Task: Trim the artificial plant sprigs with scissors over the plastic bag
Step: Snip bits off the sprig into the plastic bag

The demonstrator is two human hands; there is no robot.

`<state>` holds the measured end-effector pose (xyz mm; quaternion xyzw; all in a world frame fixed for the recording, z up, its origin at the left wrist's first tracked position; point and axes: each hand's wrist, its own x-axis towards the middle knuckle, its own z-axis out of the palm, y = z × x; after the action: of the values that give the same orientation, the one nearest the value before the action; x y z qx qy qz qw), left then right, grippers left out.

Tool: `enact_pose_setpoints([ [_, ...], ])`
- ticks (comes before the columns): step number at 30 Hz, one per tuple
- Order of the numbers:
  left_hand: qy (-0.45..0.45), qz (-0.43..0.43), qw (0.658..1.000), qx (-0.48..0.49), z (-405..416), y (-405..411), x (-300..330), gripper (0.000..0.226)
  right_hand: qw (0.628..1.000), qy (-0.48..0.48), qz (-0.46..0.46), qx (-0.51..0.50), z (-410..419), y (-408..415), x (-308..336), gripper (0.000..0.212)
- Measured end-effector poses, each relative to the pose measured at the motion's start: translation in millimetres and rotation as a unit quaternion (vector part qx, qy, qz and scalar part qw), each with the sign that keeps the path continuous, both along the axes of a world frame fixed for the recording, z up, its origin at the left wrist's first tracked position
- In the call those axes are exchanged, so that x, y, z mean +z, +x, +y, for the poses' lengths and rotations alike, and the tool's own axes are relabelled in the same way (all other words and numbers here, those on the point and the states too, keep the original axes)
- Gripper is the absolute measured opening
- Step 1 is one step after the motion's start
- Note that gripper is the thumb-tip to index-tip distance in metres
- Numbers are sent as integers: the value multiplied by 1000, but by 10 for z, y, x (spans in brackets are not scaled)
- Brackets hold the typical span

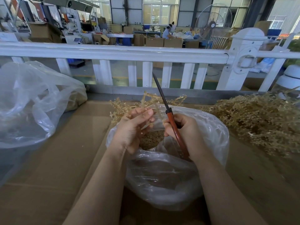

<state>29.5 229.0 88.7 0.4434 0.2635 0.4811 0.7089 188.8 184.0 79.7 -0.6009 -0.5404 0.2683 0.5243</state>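
The left hand [134, 127] pinches a tan sprig [146, 103] above the open plastic bag [211, 127]. Beside it, the right hand [183, 133] grips the scissors [170, 119], blades closed, pointing up and away.

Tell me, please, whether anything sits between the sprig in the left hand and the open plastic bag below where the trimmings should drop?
Nothing visible does. The left hand holds the sprig above the plastic bag, whose mouth lies open beneath. The right hand grips the scissors beside it, blades pointing up and away.
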Motion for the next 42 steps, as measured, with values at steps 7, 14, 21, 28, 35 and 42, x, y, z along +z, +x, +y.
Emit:
enact_pose_setpoints([
  [7,15,-5,1000,19,18,27,-14,27,1000,3,1,4,36,14,-53,24],
  [14,23,-32,999,37,24,45,-33,27,999,11,-51,13,82,8,-110,22],
  [21,-20,-108,990,87,57,33,-58,32,988,57,-138,-28,-37,-24,-110,56],
  [28,11,-160,983,90,89,40,-64,26,952,60,-297,-43,-28,29,-169,58],
  [35,14,-163,983,79,110,34,-81,26,946,70,-311,-60,-23,32,-159,60],
  [42,-4,-163,984,77,129,33,-92,28,957,71,-275,-61,-14,28,-178,69],
])
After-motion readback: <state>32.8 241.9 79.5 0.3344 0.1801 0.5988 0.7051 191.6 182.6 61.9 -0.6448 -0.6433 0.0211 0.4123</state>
